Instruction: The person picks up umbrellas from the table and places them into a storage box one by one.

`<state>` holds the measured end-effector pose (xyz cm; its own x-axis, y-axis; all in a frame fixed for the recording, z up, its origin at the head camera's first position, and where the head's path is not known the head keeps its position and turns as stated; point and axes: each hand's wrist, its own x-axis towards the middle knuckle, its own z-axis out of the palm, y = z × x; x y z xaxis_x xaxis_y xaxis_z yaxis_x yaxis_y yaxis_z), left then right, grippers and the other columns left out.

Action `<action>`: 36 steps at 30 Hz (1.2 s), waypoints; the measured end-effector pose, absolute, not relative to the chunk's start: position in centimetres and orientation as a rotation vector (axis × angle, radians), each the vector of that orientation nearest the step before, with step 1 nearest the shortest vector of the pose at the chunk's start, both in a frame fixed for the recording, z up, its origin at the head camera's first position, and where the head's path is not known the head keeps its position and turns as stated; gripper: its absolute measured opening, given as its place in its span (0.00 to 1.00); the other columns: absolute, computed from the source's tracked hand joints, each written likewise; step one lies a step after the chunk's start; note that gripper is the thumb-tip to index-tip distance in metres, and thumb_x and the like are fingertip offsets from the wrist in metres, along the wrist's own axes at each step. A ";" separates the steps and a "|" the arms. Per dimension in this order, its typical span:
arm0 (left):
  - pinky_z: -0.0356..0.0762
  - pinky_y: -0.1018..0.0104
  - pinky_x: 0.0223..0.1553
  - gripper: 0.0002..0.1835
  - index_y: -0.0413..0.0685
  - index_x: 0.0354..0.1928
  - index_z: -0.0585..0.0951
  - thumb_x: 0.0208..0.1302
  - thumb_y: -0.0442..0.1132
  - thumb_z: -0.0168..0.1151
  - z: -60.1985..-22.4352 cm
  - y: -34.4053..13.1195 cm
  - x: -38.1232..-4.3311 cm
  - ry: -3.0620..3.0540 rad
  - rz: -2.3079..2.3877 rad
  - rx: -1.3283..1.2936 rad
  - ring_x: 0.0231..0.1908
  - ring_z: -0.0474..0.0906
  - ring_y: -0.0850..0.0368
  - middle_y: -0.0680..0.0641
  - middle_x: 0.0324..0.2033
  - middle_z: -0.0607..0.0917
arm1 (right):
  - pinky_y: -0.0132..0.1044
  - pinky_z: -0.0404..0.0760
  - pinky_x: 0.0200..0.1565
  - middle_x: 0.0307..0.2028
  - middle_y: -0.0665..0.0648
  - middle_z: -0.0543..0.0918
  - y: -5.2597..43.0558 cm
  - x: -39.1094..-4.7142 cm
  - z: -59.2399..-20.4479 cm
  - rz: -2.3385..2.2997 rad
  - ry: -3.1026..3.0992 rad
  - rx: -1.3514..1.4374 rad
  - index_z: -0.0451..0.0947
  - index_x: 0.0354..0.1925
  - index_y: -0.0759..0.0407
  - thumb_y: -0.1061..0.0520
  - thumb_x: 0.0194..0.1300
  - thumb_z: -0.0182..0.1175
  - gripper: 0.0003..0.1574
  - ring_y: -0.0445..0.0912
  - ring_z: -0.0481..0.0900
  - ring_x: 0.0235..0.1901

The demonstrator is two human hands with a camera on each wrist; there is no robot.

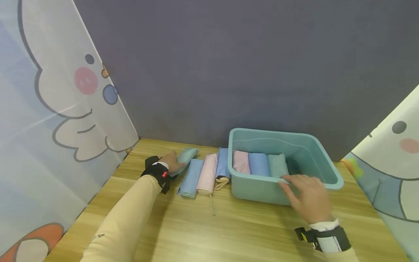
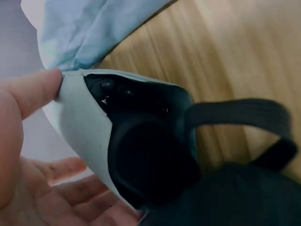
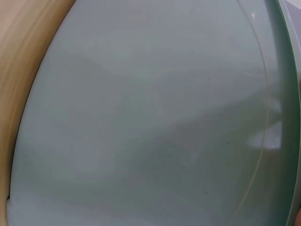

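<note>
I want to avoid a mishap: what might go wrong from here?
The left hand holds a green pouch with a gaping end; its dark contents might slide out if tilted. The light blue pouch lies close beside it and could get dragged. The right hand grips the bin by its rim; a tug might shift it.

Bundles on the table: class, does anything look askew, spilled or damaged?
Nothing looks spilled or damaged. The leftmost green bundle, held by the left hand, slants more than the light-blue bundle beside it, and a thin cord trails from the pink bundle onto the table.
</note>
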<state>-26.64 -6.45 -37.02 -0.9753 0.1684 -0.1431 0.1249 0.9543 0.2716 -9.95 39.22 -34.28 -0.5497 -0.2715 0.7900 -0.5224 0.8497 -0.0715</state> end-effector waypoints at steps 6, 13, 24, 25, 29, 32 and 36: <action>0.78 0.55 0.36 0.39 0.26 0.53 0.69 0.59 0.59 0.61 -36.7 -5.6 -27.5 2.900 0.400 0.250 0.36 0.78 0.45 0.36 0.39 0.79 | 0.49 0.73 0.32 0.32 0.54 0.87 39.4 -10.3 -34.6 0.360 -2.169 0.576 0.85 0.38 0.55 0.42 0.62 0.61 0.19 0.53 0.83 0.31; 0.75 0.50 0.46 0.45 0.24 0.59 0.66 0.57 0.60 0.62 -37.4 -5.7 -29.1 2.883 0.362 0.304 0.45 0.77 0.41 0.32 0.46 0.79 | 0.49 0.74 0.34 0.32 0.53 0.87 39.3 -10.5 -35.0 0.356 -2.170 0.565 0.85 0.39 0.54 0.41 0.62 0.60 0.20 0.51 0.83 0.32; 0.77 0.50 0.41 0.50 0.24 0.61 0.62 0.49 0.59 0.65 -37.2 -6.4 -30.0 2.908 0.432 0.244 0.43 0.77 0.39 0.29 0.47 0.77 | 0.49 0.72 0.32 0.30 0.51 0.86 38.9 -11.2 -35.1 0.408 -2.064 0.577 0.85 0.37 0.54 0.38 0.67 0.54 0.24 0.51 0.82 0.29; 0.77 0.51 0.39 0.50 0.24 0.61 0.61 0.49 0.59 0.65 -37.0 -6.6 -30.0 2.917 0.458 0.230 0.42 0.77 0.39 0.29 0.47 0.77 | 0.49 0.72 0.33 0.30 0.51 0.86 38.9 -11.2 -35.1 0.411 -2.064 0.579 0.85 0.37 0.54 0.38 0.67 0.54 0.24 0.51 0.82 0.29; 0.79 0.52 0.33 0.52 0.26 0.64 0.54 0.51 0.58 0.65 -35.3 -7.2 -29.8 2.958 0.566 0.216 0.40 0.77 0.38 0.27 0.47 0.75 | 0.48 0.72 0.33 0.30 0.51 0.86 39.0 -11.2 -35.1 0.409 -2.068 0.581 0.85 0.38 0.54 0.38 0.68 0.54 0.24 0.51 0.82 0.30; 0.80 0.48 0.35 0.55 0.28 0.69 0.48 0.54 0.59 0.64 -32.7 -6.7 -28.9 3.008 0.614 0.235 0.43 0.77 0.34 0.24 0.50 0.73 | 0.48 0.73 0.33 0.30 0.52 0.86 39.1 -11.1 -35.1 0.409 -2.075 0.590 0.85 0.38 0.54 0.38 0.67 0.54 0.24 0.51 0.82 0.30; 0.79 0.45 0.40 0.57 0.30 0.71 0.46 0.55 0.60 0.63 -28.3 -4.8 -27.0 3.093 0.669 0.306 0.46 0.77 0.33 0.24 0.50 0.74 | 0.50 0.74 0.36 0.32 0.54 0.86 39.7 -10.9 -35.0 0.446 -2.125 0.602 0.85 0.40 0.56 0.43 0.65 0.59 0.19 0.52 0.83 0.34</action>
